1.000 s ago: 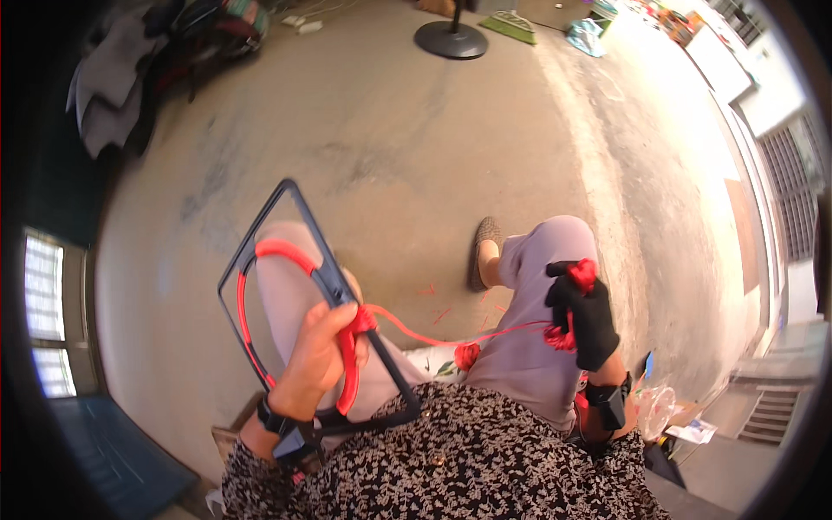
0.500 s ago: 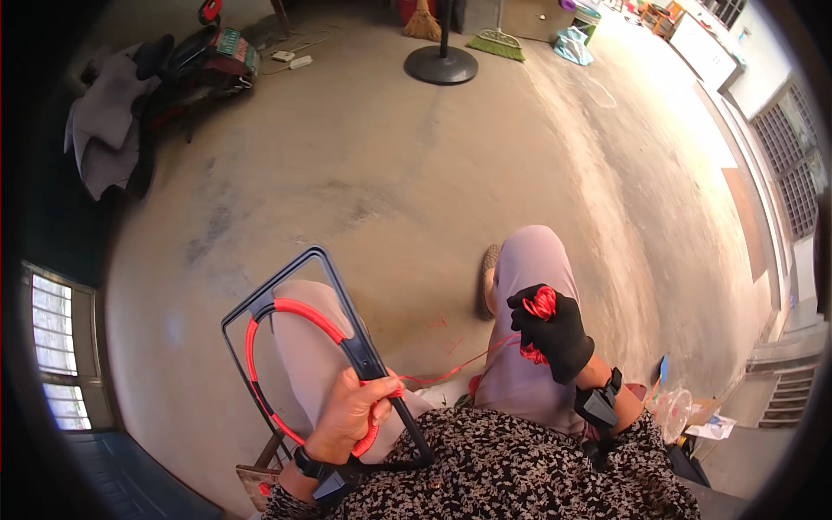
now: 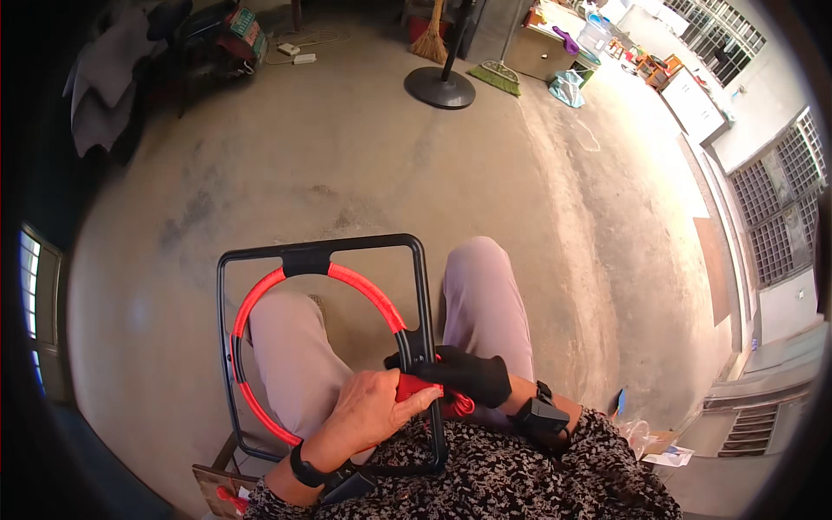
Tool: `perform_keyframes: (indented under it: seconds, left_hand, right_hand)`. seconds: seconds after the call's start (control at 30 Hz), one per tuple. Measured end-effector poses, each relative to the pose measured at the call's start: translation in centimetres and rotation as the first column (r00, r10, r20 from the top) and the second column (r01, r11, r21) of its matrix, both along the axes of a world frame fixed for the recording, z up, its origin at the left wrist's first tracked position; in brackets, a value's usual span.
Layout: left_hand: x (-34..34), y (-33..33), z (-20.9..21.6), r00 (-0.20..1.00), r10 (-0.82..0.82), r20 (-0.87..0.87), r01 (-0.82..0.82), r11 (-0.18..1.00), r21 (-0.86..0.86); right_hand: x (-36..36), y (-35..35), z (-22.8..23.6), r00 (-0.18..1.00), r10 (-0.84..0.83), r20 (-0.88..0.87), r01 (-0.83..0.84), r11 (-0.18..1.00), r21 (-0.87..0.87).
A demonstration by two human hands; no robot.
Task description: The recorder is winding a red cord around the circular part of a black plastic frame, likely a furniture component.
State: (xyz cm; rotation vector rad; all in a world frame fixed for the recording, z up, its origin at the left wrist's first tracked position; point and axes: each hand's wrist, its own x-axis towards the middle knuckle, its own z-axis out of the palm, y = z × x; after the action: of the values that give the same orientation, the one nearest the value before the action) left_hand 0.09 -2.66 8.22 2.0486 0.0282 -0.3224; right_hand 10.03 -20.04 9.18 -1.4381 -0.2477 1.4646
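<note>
Over my lap stands a black rectangular frame (image 3: 227, 321) with a round ring inside it. Red cord (image 3: 368, 293) is wrapped round much of the ring, with black parts between the wrapped stretches. My bare left hand (image 3: 360, 409) is closed at the frame's right side, its thumb lying across the side bar. My right hand (image 3: 472, 374), in a black glove, meets it there and holds a bundle of red cord (image 3: 459, 402) below its fingers. Some of its fingertips reach behind the side bar. The ring's lower right part is hidden by my left hand.
Beneath my left forearm is a small wooden board (image 3: 217, 485) with a bit of red cord. Ahead on the concrete floor stand a black round pole base (image 3: 439, 88), a green broom (image 3: 496, 78) and a straw broom (image 3: 428, 42). A motorbike (image 3: 221, 52) is at the far left.
My right hand has come left from above my right knee to the frame, bringing the cord bundle. The frame has turned more upright and square to view.
</note>
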Motion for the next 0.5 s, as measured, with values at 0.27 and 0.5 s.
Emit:
perform_keyframes:
  seconds: [0.27, 0.5]
  left_hand:
    - [-7.2, 3.3, 1.0, 0.815, 0.575, 0.062, -0.534, 0.79, -0.301]
    - [-22.3, 5.9, -3.4, 0.443, 0.767, -0.463, -0.86, 0.509, 0.02]
  right_hand:
    - [-0.1, -1.2, -3.3, 0.927, -0.216, -0.308, 0.257, 0.962, 0.097]
    - [4.4, -1.1, -3.0, 0.837, -0.454, -0.306, 0.541, 0.773, 0.332]
